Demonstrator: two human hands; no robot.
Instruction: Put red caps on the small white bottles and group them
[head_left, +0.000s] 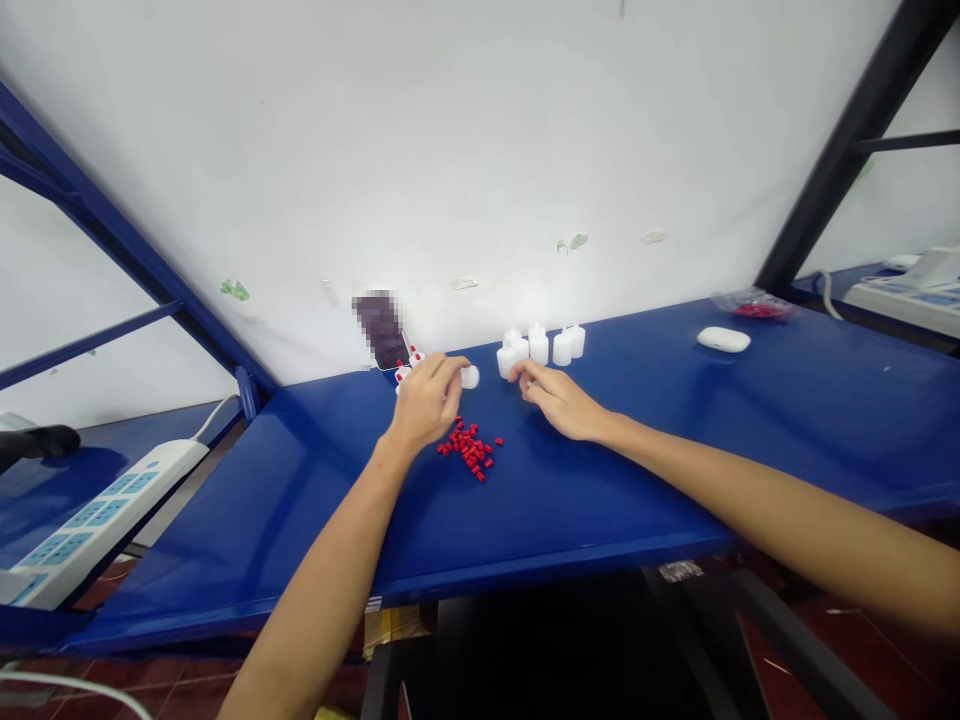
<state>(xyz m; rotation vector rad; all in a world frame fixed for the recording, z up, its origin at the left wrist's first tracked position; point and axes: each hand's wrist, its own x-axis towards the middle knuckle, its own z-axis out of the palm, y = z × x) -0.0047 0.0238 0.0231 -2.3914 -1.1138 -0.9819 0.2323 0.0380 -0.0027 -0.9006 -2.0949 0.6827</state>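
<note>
One white bottle point(469, 377), presumably light and best gripped by its sides, is pinched mid-frame by the left hand point(424, 402), the right hand point(564, 400) being held half-open, fingers seemingly empty.

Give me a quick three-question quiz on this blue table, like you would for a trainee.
1. True or false: the pile of loose red pieces lies nearer the front edge of the blue table than the group of white bottles does.
2. What is the left hand holding? (a) a red piece (b) a small white object (c) a power strip
3. Fill in: the contents of the clear bag look ____ in colour.

Key: 1 true; 2 b; 3 red.
</note>
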